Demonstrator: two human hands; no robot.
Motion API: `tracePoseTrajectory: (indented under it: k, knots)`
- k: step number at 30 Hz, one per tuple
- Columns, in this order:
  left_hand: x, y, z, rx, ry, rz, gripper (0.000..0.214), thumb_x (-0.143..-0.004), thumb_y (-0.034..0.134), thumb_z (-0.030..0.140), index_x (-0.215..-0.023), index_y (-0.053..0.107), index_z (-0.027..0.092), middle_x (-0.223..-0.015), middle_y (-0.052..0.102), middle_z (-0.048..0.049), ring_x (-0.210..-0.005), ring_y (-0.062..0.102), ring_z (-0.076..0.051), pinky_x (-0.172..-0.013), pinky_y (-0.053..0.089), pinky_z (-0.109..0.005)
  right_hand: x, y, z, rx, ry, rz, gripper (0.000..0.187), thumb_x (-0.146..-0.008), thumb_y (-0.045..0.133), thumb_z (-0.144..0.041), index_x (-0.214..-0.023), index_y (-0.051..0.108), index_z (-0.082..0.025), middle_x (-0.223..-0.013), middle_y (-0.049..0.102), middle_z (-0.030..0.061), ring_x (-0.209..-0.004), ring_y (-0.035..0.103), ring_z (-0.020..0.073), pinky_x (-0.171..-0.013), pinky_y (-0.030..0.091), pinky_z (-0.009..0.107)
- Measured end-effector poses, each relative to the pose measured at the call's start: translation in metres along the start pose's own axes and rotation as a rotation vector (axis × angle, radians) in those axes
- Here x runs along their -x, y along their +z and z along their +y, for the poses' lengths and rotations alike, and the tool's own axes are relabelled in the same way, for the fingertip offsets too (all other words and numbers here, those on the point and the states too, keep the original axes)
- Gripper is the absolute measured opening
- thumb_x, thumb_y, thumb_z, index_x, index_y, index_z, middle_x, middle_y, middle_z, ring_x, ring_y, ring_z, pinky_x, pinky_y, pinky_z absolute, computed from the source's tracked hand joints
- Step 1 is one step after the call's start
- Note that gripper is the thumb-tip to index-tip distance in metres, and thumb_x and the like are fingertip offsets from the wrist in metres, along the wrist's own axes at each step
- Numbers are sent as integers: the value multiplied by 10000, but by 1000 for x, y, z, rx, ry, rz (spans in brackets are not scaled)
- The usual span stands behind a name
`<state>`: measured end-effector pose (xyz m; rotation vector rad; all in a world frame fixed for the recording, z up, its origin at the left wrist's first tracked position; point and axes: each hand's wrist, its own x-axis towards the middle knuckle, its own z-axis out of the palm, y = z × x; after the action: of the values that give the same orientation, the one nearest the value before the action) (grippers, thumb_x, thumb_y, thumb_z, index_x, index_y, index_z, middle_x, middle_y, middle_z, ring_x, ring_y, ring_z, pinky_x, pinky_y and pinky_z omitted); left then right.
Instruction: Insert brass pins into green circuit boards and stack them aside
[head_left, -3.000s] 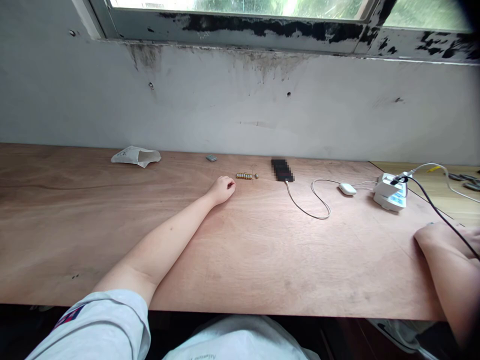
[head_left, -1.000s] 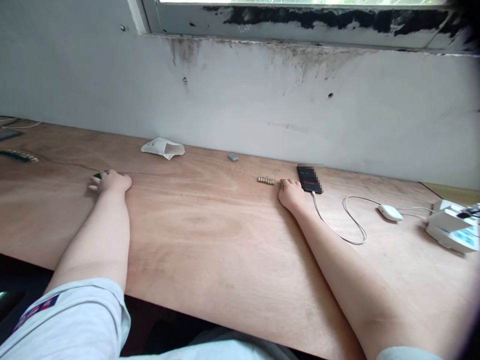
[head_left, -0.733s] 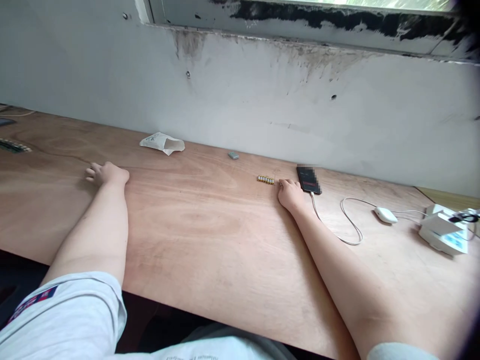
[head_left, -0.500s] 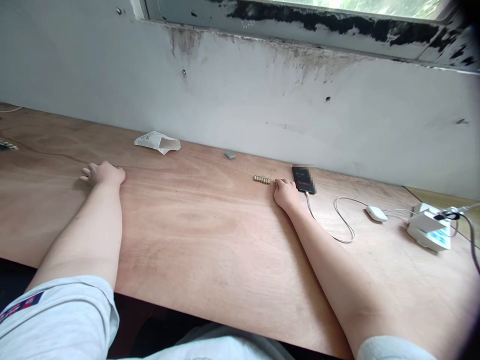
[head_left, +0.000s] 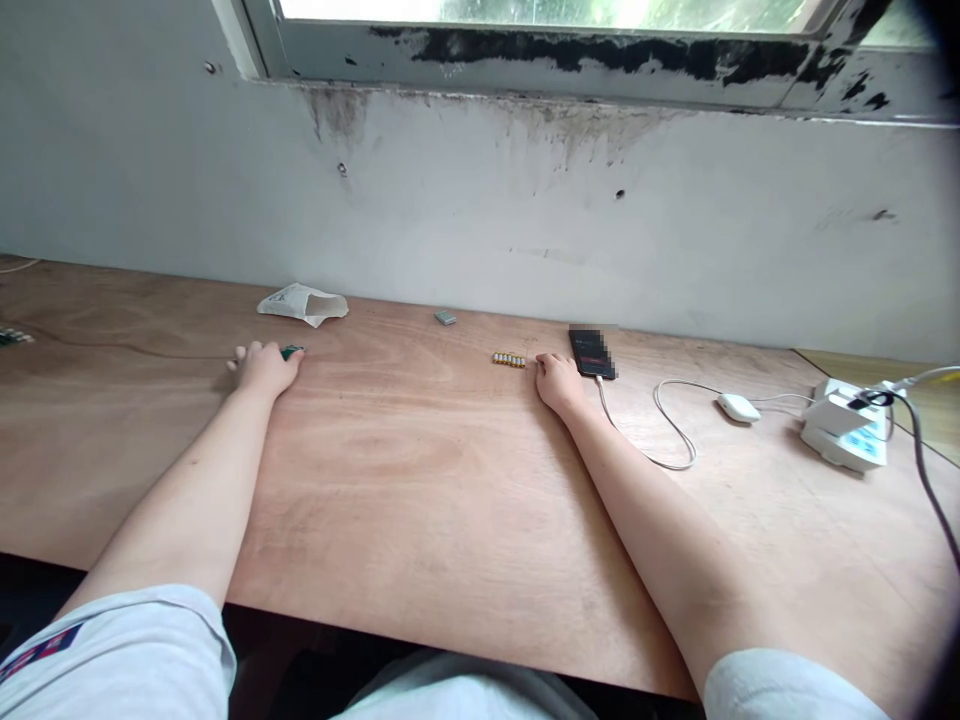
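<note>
My left hand (head_left: 264, 367) rests on the plywood table (head_left: 420, 480) with its fingers bunched, gripping a small green object (head_left: 292, 351) that pokes out past them. Just behind it lies a crumpled white paper packet (head_left: 303, 304). My right hand (head_left: 559, 383) sits near the middle, its curled fingers just short of a row of small gold-capped batteries (head_left: 508, 359). Whether those fingers cover anything cannot be seen. A black phone (head_left: 592, 353) with a blurred screen lies beside that hand, a white cable running from it.
A small grey piece (head_left: 445, 317) lies near the wall. To the right are a white oval device (head_left: 738, 407) and a white power unit (head_left: 844, 438) with cables. A dark strip (head_left: 11, 337) lies at the far left. A stained wall and window sill back the table.
My left hand has slid right along the table, carrying the green object with it, and that object shows again at its fingertips. My right hand stays by the batteries.
</note>
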<state>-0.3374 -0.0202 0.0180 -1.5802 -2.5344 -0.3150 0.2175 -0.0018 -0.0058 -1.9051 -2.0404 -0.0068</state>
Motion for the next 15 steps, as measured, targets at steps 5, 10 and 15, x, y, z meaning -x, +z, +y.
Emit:
tracePoseTrajectory:
  k: [5,10,15]
  knots:
    - [30,6,90,210,361,185,511,-903,528,603,-1036,692,137,-1121,636,-183,-1148,508,-365,-1004,380,-483,-3,3,4,-91,12,29,381,-981,412,-174,-1244,686,-156,-1291,659,121,-1189,553,262,-1025,393,327]
    - [97,9,206,435,749,127,389,-914,576,548,-1018,688,191,-1063,666,-108,-1077,561,-300,-983,405,-440,-6,6,9,-173,5,42,369,-953,444,-142,-1230,687,-143,-1248,683,131,-1177,566,263,-1008,409,339]
    - [164,3,294,494,960,31,346,-930,594,516,-1072,674,210,-1095,659,-107,-1081,570,-298,-959,407,-450,-7,7,13,-222,-20,62,336,-951,474,-155,-1209,689,-159,-1221,700,123,-1143,590,265,-989,428,352]
